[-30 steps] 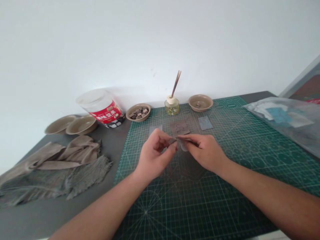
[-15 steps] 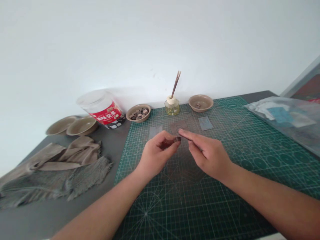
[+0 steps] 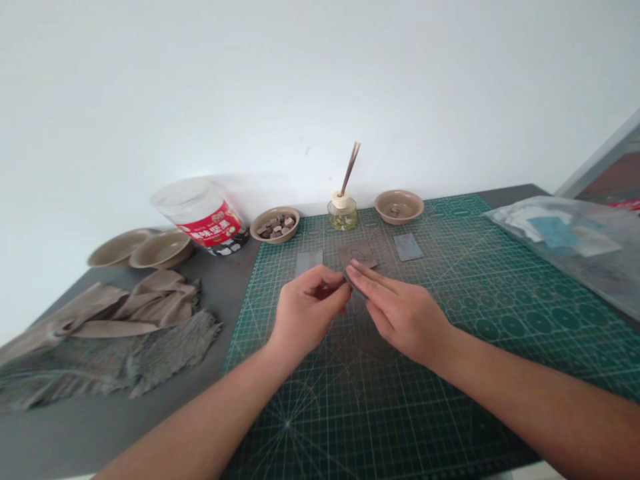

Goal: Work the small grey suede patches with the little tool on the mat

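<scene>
Over the middle of the green cutting mat (image 3: 380, 413), my left hand (image 3: 310, 307) pinches a small dark piece, now mostly hidden by the fingers. My right hand (image 3: 400, 310) has its fingers pressed together around a thin dark strip (image 3: 354, 285), which meets the piece at the left fingertips. Just beyond the hands lies a brown square sheet (image 3: 356, 255) with a faint drawn outline. One grey sheet (image 3: 309, 261) is left of it, and another grey sheet (image 3: 408, 247) is to its right.
A bowl of small stones (image 3: 275, 225), a reed diffuser (image 3: 343, 212) and a bowl with a small piece (image 3: 399, 207) stand near the wall. At left are a red-labelled jar (image 3: 213, 227), two joined bowls (image 3: 163, 249) and cloths (image 3: 150, 357). A plastic bag (image 3: 575, 247) lies right.
My right hand has moved left, bringing the strip against the piece at my left fingertips. The piece is more hidden than before, and more of the brown sheet shows.
</scene>
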The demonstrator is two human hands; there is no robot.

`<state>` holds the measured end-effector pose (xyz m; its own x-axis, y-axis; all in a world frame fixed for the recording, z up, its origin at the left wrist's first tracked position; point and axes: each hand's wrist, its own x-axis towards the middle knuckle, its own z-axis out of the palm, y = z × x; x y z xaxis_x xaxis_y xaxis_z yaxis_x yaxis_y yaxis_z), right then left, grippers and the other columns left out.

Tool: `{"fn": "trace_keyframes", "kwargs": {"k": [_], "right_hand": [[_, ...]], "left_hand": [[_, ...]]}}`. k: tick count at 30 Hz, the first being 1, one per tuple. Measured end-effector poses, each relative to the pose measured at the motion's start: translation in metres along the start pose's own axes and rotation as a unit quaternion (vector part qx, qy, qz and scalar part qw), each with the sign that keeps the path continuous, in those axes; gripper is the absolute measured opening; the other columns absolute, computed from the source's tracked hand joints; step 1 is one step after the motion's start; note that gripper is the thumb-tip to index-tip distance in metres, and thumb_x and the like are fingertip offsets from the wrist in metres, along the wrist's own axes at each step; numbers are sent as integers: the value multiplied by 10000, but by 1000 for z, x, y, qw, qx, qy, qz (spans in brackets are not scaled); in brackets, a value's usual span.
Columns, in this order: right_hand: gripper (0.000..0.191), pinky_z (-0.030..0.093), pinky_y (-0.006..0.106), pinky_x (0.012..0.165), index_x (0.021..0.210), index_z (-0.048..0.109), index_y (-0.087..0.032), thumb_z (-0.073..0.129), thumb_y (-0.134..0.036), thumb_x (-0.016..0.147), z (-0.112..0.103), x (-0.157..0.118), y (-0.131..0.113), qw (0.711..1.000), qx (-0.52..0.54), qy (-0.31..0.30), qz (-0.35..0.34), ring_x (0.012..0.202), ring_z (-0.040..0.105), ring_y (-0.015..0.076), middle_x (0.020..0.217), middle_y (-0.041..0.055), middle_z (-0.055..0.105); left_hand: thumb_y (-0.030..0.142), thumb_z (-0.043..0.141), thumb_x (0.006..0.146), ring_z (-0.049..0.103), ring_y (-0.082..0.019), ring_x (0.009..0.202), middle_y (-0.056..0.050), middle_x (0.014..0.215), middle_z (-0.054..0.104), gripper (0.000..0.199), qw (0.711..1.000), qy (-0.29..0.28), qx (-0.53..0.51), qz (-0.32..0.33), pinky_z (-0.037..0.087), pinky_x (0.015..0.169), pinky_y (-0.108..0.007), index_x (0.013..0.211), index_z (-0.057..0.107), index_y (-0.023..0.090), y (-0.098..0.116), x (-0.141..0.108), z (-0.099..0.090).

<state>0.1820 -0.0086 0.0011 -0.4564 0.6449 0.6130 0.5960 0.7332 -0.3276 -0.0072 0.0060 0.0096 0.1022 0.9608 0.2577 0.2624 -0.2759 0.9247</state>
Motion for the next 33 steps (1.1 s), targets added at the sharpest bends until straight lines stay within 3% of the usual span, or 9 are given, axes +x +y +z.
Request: {"fn": "trace_keyframes", "kwargs": {"k": [5,10,16,19,21,26,33], "right_hand": [[484,512,376,1108,1461,521,-136,424,-106,989,-1,1,-1,1000,4,5,-6,1327,578,215,1473,138,543],[461,498,364,1119,1433,546,-99,427,-111,987,-2,1,-3,1000,21,5,-5,1333,573,214,1481,143,533],[407,578,351,1016,1324,663,-183,508,-134,951,3,2,4,980,117,-8,161,1144,709,213,1267,61,722],[422,577,355,1019,1351,648,-202,504,-141,959,1,3,5,974,131,20,185,1160,699,216,1294,55,707],[462,546,363,1070,1392,613,-218,476,-117,962,-1,3,2,980,123,42,154,1227,659,207,1362,47,662],[494,478,364,1144,1461,528,-161,424,-88,984,-3,2,-6,998,57,25,-10,1373,529,192,1493,103,529],[451,503,352,1118,1415,568,-103,413,-87,992,-4,3,-6,999,-3,22,-37,1339,564,212,1435,155,577]], "left_hand": [[215,731,824,633,-125,582,4,633,681,154,1000,-3,-1,-3,497,567,-227,699,652,171,3,0,1],[195,731,829,625,-115,584,4,639,679,161,1000,-8,-9,0,490,566,-221,699,640,167,5,-1,2],[238,764,823,657,-135,622,-3,694,691,150,996,13,-88,12,528,601,-255,796,632,173,5,-3,3],[236,767,814,623,-122,585,9,657,653,182,997,8,-78,-6,501,564,-244,767,603,172,4,0,4],[231,756,816,619,-121,593,11,662,647,176,997,-1,-77,-18,503,573,-244,774,594,175,3,2,5],[164,745,773,531,-89,562,35,622,574,184,999,11,-42,8,430,530,-205,695,580,178,1,2,5],[208,746,790,564,-111,586,11,636,623,181,1000,-1,-2,11,457,549,-222,675,609,176,-3,-1,0]]}}
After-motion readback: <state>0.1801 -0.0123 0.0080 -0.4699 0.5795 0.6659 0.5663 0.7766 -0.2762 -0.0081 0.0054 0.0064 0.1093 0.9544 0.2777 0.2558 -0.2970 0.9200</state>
